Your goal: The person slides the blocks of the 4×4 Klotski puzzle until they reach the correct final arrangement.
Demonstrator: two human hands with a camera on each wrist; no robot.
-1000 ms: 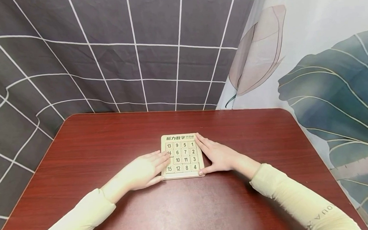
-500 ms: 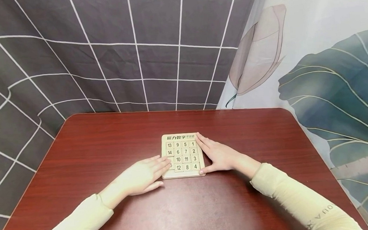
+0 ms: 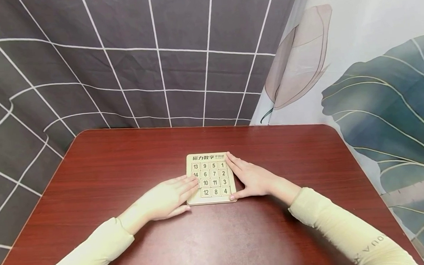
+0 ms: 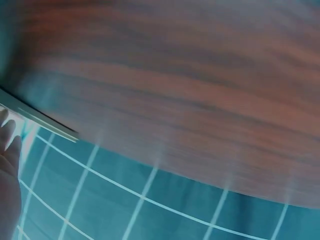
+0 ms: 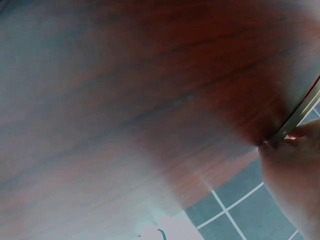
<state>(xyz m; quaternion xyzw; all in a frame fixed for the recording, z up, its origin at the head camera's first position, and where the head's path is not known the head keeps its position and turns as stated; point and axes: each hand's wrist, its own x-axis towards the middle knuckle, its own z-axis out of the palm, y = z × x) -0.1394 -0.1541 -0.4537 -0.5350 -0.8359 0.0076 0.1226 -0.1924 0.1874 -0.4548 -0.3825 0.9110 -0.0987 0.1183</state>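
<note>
Location: pale cream, near-square, rigid sliding-number board (image 3: 216,200), between both hands, on the red-brown wood-grain table (image 3: 133,153).
Left hand (image 3: 167,197): fingers straight over left-column tiles (image 3: 196,166), probably hiding 15; I see nothing gripped.
Right hand (image 3: 253,180): spread along right edge, unclenched.
Sequence: I judge right column done, 1–4; middle columns unsorted.
Heading: away from wrists; no clear long axis.

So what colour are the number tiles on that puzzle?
The number tiles are pale cream, with dark printing; the head view shows them best.
</note>
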